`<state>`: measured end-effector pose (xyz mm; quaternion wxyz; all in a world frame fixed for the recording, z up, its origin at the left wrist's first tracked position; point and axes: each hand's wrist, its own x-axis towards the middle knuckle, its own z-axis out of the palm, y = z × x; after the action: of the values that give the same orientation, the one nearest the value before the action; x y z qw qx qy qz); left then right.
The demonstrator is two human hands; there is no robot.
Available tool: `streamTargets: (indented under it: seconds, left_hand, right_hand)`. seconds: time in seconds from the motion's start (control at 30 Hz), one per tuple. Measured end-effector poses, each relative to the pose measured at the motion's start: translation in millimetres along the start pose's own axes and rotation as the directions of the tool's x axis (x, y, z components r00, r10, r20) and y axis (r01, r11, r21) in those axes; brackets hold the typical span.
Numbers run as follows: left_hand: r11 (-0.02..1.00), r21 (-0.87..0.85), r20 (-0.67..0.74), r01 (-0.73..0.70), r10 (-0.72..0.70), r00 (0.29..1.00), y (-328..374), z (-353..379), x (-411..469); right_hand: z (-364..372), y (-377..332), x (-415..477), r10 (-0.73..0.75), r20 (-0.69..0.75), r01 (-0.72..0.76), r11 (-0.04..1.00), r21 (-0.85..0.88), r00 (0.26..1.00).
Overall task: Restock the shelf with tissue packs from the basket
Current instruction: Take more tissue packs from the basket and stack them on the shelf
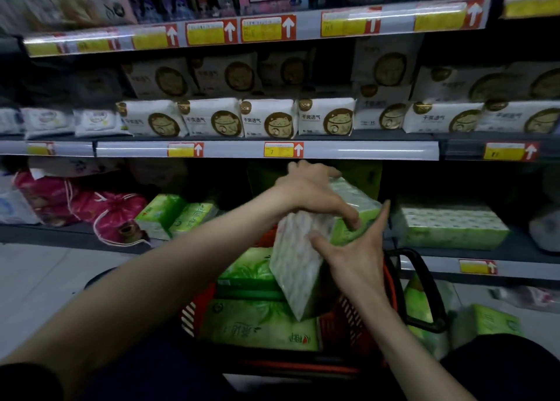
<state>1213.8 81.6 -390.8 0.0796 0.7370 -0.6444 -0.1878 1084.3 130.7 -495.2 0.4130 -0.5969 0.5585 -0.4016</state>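
Observation:
A green and white tissue pack (306, 249) is tilted in the air between the red basket (200, 306) and the lower shelf (472, 253). My left hand (315, 194) grips the pack's top, fingers curled over it. My right hand (357, 249) presses against its right side with straight fingers. More green tissue packs (257, 325) lie in the basket beneath. One matching pack (451, 228) lies on the lower shelf to the right.
Green packs (175, 216) and pink drawstring bags (112, 213) sit on the lower shelf at left. White packs with a cat print (269, 120) line the shelf above. The basket's black handle (424, 282) stands at right. More green packs (494, 322) lie on the floor.

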Motion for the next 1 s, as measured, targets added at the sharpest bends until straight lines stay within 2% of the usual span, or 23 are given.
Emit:
streamTargets:
  seconds: [0.03,0.07,0.1,0.17,0.23,0.33,0.37,0.43,0.53,0.57,0.6,0.67,0.77,0.9,1.0]
  left_hand:
    - [0.999,-0.004,-0.029,-0.033,0.033,0.999,7.6,5.3,1.1]
    - [0.995,-0.078,-0.070,-0.063,0.057,0.996,12.7,8.9,1.7]
    - [0.973,-0.216,-0.119,-0.084,0.060,0.991,15.6,11.0,0.8]
    - [0.841,-0.531,-0.220,-0.105,-0.017,0.975,10.8,18.1,-1.4]
    - [0.729,-0.683,-0.209,-0.037,-0.147,0.967,-2.9,32.5,-7.3]
    - [0.680,-0.711,-0.131,0.181,-0.381,0.915,-36.8,72.0,-24.1]
    - [0.607,-0.754,-0.070,0.252,-0.455,0.888,-50.6,86.3,-29.4]
    - [0.339,-0.885,0.112,0.319,-0.510,0.853,-74.2,109.9,-36.6]
    - [-0.110,-0.911,0.410,0.397,-0.354,0.841,-79.6,119.7,-42.3]
    - [-0.204,-0.893,0.446,0.402,-0.275,0.852,-78.8,121.4,-42.2]
    - [-0.249,-0.882,0.452,0.401,-0.201,0.869,-76.4,122.5,-40.9]
    - [-0.209,-0.894,0.430,0.397,-0.153,0.890,-65.9,123.6,-34.9]
    - [-0.137,-0.907,0.419,0.399,-0.183,0.889,-45.7,124.6,-23.6]
    - [0.001,-0.914,0.399,0.406,-0.179,0.899,-9.7,121.9,-1.9]
    - [0.063,-0.894,0.432,0.444,-0.143,0.890,20.2,115.5,19.4]
  right_hand:
    - [-4.6,4.3,5.0,0.031,-0.050,-0.029,0.999,0.033,0.998]
    - [-9.6,9.0,10.3,0.078,-0.085,-0.071,0.994,0.085,0.993]
    - [-15.0,13.2,15.2,0.139,-0.110,-0.122,0.981,0.152,0.984]
    - [-25.8,21.0,25.7,0.269,-0.155,-0.208,0.923,0.324,0.951]
    - [-36.5,24.0,35.0,0.407,-0.152,-0.282,0.813,0.509,0.900]
    - [-52.5,29.9,43.8,0.585,-0.068,-0.373,0.599,0.708,0.809]
    - [-57.1,31.6,44.3,0.625,-0.026,-0.399,0.530,0.748,0.780]
    - [-64.0,32.3,42.9,0.664,0.108,-0.459,0.381,0.803,0.740]
    - [-70.9,32.1,39.8,0.638,0.256,-0.523,0.271,0.808,0.726]
    - [-71.6,32.4,38.4,0.633,0.277,-0.532,0.255,0.807,0.723]
    - [-71.4,33.2,37.2,0.632,0.289,-0.540,0.246,0.805,0.719]
    - [-72.6,32.3,35.0,0.635,0.288,-0.545,0.253,0.799,0.717]
    - [-84.6,32.1,38.3,0.653,0.261,-0.531,0.254,0.808,0.711]
    - [-115.4,37.5,54.7,0.688,0.299,-0.512,0.122,0.850,0.661]
    - [-135.7,47.3,74.7,0.701,0.327,-0.493,0.041,0.869,0.634]
